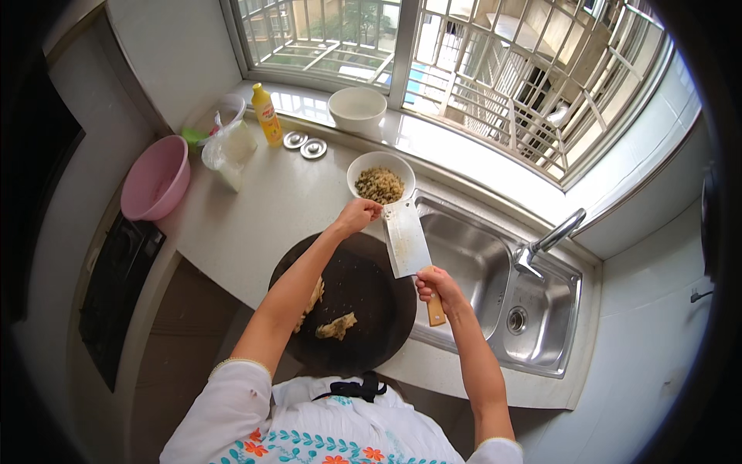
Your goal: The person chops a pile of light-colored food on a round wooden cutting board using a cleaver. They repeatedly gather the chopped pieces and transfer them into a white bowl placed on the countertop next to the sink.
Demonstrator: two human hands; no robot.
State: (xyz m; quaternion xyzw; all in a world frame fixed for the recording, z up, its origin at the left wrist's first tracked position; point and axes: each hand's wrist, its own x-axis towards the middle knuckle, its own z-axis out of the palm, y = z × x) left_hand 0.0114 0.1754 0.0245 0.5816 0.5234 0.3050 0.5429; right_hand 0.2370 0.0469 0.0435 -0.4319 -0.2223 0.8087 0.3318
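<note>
My right hand [437, 290] grips the wooden handle of a cleaver [407, 239], its wide metal blade pointing towards the window and smeared with food bits. The fingers of my left hand [358, 217] are bunched at the blade's far left corner; whether they pinch something is too small to tell. Just beyond stands a white bowl [355, 168] holding chopped brownish food [379, 184]. Below my hands lies a dark round board or pan [371, 313]. On it are a pale brown food piece [337, 326] and more food [316, 296], partly hidden by my left forearm.
A double steel sink [464, 267] with a faucet [545, 240] lies to the right. At the left are a pink basin [155, 178], a plastic bag [229, 152], a yellow bottle [267, 116] and metal lids [313, 148]. Another white bowl [357, 109] stands on the windowsill.
</note>
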